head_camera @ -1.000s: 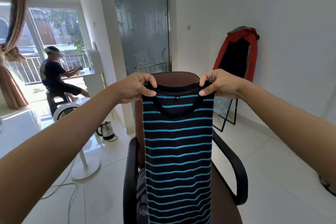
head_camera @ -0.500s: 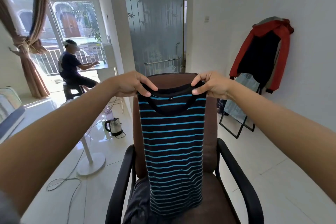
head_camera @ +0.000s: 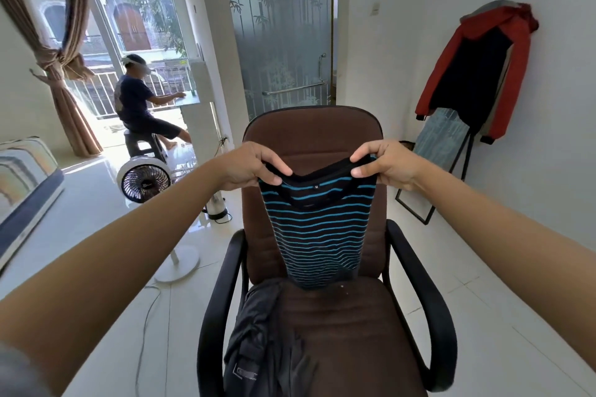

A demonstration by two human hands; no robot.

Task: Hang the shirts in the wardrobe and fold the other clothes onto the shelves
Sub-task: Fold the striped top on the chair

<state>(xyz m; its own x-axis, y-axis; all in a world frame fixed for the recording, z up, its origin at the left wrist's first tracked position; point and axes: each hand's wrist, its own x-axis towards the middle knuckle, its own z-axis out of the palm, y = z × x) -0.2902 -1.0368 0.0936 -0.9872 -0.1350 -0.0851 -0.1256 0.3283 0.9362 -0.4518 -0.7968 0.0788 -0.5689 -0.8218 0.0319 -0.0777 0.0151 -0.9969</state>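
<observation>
A black shirt with thin blue stripes [head_camera: 317,235] hangs folded lengthwise in front of a brown office chair [head_camera: 309,135]. My left hand [head_camera: 254,166] pinches its collar on the left and my right hand [head_camera: 385,164] pinches the collar on the right. The shirt's lower end touches the chair seat. A dark grey garment [head_camera: 258,338] lies crumpled on the left part of the seat. No wardrobe or shelf is in view.
A red and black jacket [head_camera: 474,74] hangs on a stand by the right wall. A standing fan [head_camera: 144,184] and its cable are on the floor to the left. A person [head_camera: 135,100] sits near the balcony door. A mattress edge [head_camera: 25,184] lies far left.
Both hands have lowered the shirt toward the chair, so its lower end now rests on the seat. My view has tilted down and shows more of the chair.
</observation>
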